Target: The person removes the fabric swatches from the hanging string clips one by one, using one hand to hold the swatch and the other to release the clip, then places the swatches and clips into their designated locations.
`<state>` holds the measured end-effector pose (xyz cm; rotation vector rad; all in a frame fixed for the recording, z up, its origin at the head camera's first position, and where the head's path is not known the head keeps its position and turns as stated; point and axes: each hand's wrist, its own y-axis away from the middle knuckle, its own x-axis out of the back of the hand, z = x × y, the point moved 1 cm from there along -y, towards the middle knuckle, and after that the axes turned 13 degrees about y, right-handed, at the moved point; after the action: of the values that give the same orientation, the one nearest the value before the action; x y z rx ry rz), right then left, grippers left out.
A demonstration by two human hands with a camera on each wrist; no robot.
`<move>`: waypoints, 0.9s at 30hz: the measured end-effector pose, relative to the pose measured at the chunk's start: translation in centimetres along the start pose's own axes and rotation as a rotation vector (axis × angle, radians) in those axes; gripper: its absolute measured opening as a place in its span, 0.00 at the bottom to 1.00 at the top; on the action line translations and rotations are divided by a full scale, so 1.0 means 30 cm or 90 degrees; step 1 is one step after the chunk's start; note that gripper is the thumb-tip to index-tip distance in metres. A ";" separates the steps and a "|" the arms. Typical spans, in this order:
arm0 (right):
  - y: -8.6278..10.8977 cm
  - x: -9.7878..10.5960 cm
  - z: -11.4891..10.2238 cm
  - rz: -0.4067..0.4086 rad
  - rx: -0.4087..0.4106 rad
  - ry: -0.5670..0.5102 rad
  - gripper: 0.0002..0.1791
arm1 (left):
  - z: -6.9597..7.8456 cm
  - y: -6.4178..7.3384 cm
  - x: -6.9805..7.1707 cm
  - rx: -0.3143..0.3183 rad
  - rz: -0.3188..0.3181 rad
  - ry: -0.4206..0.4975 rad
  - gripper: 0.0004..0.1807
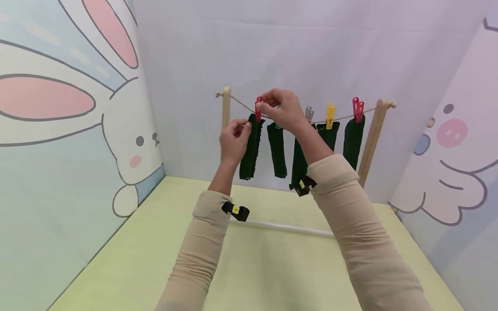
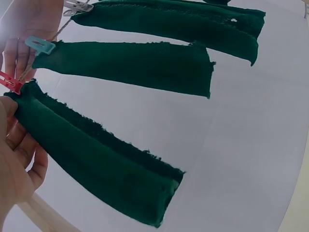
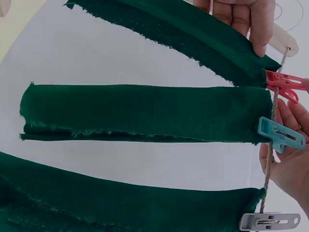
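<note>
At the left end of the cord (image 1: 242, 103), my right hand (image 1: 285, 110) pinches a red clothespin (image 1: 258, 111) between thumb and fingers. The clothespin sits at the top of a dark green cloth strip (image 2: 101, 154), which hangs down with a frayed edge. My left hand (image 1: 234, 142) pinches that strip's upper left edge, just below the clothespin. Beside it hangs a second green strip (image 1: 277, 151) under a teal clothespin (image 3: 281, 134). A third strip (image 3: 120, 198) hangs at a grey clothespin (image 3: 269, 221); my right forearm partly covers this area in the head view.
Further right, a yellow clothespin (image 1: 330, 115) and red clothespins (image 1: 358, 110) hold more green strips. Wooden posts (image 1: 373, 142) carry the cord at both ends. A white bar (image 1: 284, 226) lies low across the pale green table (image 1: 272, 268). Printed panels stand at both sides.
</note>
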<state>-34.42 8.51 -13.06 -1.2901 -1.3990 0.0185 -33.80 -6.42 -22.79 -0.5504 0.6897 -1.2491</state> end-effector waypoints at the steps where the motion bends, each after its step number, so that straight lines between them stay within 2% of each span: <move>1: 0.001 0.000 0.000 0.004 0.001 -0.005 0.15 | -0.001 0.000 0.001 -0.002 0.002 0.001 0.11; 8: 0.008 0.003 -0.001 0.019 -0.011 -0.028 0.14 | 0.004 0.004 0.003 0.000 0.001 0.012 0.12; 16: 0.018 0.014 -0.010 0.040 0.000 -0.040 0.13 | 0.015 0.009 -0.001 -0.004 0.005 0.019 0.13; 27: 0.030 0.036 0.009 0.104 -0.011 -0.044 0.12 | 0.008 0.034 -0.010 0.014 -0.006 0.019 0.12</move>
<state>-33.71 9.74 -12.99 -1.4267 -1.3511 0.1635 -33.00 -5.88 -23.30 -0.5182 0.6987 -1.2746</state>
